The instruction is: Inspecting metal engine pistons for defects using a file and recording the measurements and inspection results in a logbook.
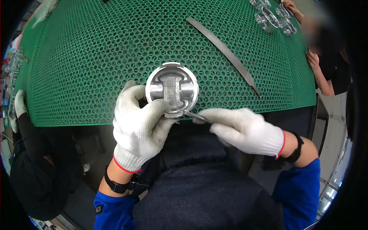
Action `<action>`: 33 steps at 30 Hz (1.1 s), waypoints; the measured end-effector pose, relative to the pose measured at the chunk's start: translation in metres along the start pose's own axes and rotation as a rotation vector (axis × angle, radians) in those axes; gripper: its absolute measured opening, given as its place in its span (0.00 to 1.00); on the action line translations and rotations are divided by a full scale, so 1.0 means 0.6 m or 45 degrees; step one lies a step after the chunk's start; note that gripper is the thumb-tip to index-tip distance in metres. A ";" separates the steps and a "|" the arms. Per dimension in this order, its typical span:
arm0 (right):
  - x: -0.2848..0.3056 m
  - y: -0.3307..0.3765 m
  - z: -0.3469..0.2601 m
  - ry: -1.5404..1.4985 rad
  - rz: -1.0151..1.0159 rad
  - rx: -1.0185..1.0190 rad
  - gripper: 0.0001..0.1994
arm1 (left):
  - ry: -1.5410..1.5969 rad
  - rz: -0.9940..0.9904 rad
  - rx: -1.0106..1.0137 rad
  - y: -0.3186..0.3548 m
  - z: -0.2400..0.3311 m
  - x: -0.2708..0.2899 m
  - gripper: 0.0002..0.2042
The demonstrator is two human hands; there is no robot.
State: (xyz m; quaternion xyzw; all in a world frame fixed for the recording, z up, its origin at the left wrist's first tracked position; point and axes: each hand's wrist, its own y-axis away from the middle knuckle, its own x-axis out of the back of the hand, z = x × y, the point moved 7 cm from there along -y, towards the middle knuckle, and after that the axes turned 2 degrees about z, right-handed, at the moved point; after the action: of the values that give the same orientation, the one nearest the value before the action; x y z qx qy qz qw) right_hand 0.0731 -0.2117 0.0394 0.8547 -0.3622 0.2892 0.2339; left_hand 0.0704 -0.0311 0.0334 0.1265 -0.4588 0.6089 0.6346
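A silvery metal piston (172, 89) is held at the near edge of the green mat, its hollow underside facing up. My left hand (140, 117), in a white knit glove, grips it from the left, thumb over the near rim. My right hand (241, 128), gloved alike and slightly blurred, pinches a slim metal tool (196, 116) whose tip meets the piston's near right rim. Its handle is hidden in the glove, so I cannot tell its exact kind. Beyond lies a long flat file (226, 51) with a narrow tang, touched by neither hand.
A green mat (103, 46) with a honeycomb of holes covers the table. Several more pistons (267, 20) stand at the far right, beside another person's hands (313, 60). At the left, a co-worker's gloved hand (20, 103) rests near the mat's edge.
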 end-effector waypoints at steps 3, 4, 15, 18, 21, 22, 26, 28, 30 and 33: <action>-0.052 0.017 0.006 -1.210 -0.625 -0.474 0.21 | -0.013 0.014 -0.043 -0.002 0.000 -0.001 0.13; -0.040 0.013 -0.017 -1.023 -0.590 -0.389 0.21 | 0.022 0.030 -0.097 -0.007 -0.001 -0.001 0.13; 0.329 0.017 0.259 0.430 0.950 -0.425 0.28 | -0.659 0.548 0.212 0.027 -0.206 0.193 0.24; 0.356 -0.002 0.312 0.534 0.980 -0.511 0.27 | -0.381 0.396 -0.002 0.015 -0.120 0.140 0.23; 0.341 -0.020 0.280 0.723 0.791 -0.650 0.22 | -0.353 0.211 -0.027 0.029 -0.076 0.100 0.22; 0.329 -0.021 0.261 0.706 0.773 -0.634 0.22 | -0.322 0.178 -0.019 0.033 -0.060 0.091 0.22; 0.220 -0.027 0.124 0.542 0.512 -0.087 0.15 | -0.226 0.034 -0.064 0.032 -0.019 0.050 0.27; 0.144 -0.040 0.054 0.695 0.431 0.352 0.14 | -0.021 0.121 -0.092 0.017 -0.017 0.032 0.29; 0.090 -0.066 0.004 0.481 0.201 0.351 0.16 | 0.095 0.089 -0.116 0.008 -0.011 0.028 0.31; 0.096 -0.077 -0.006 0.380 0.363 0.431 0.21 | 0.024 -0.157 -0.205 0.026 -0.017 0.000 0.20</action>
State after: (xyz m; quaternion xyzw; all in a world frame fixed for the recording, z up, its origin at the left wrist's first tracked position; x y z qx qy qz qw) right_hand 0.1398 -0.2082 0.0715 0.7698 -0.3870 0.4985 0.0952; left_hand 0.0612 -0.0202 0.0215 0.0972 -0.4917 0.5311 0.6831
